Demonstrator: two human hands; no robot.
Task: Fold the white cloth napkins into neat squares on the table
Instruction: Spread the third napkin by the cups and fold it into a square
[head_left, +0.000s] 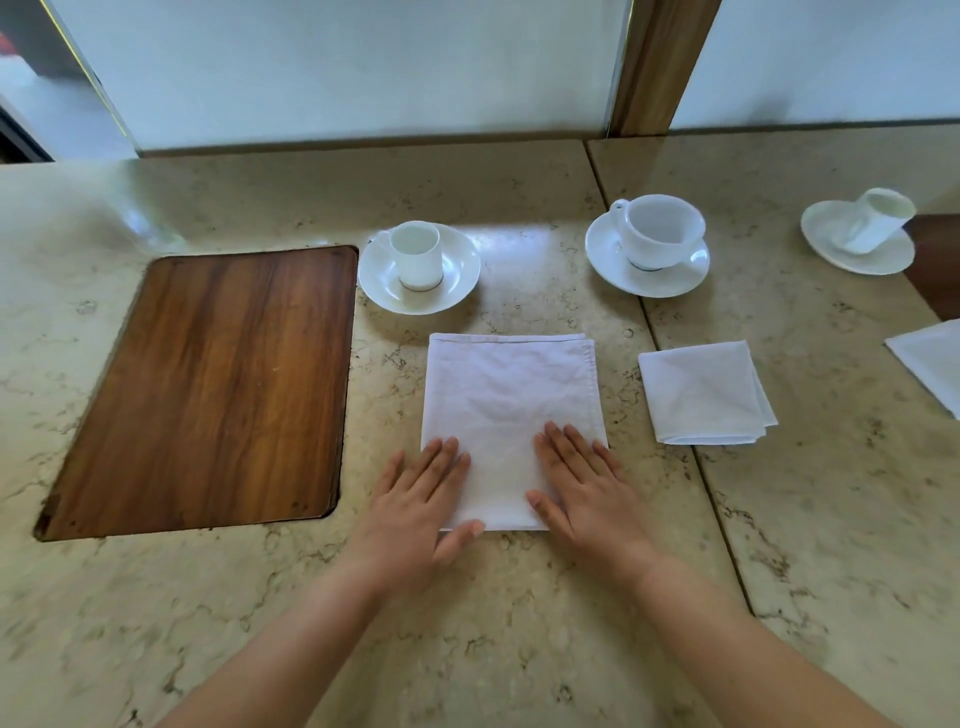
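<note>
We see a beige marble table (260, 623) with dark veining and a seam running diagonally down its right side. Set into its left part is a dark wooden inlay panel (208, 389) with rounded corners. Directly on the stone lie a folded white napkin (511, 405) near the middle and a smaller folded napkin (704, 395) just to its right, across the seam. Behind them stand a small cylindrical cup on a saucer (418, 270) and a wider teacup on a saucer (647, 249). At the right edge we see another napkin's corner (932, 364) and a further cup and saucer (857, 234).
</note>
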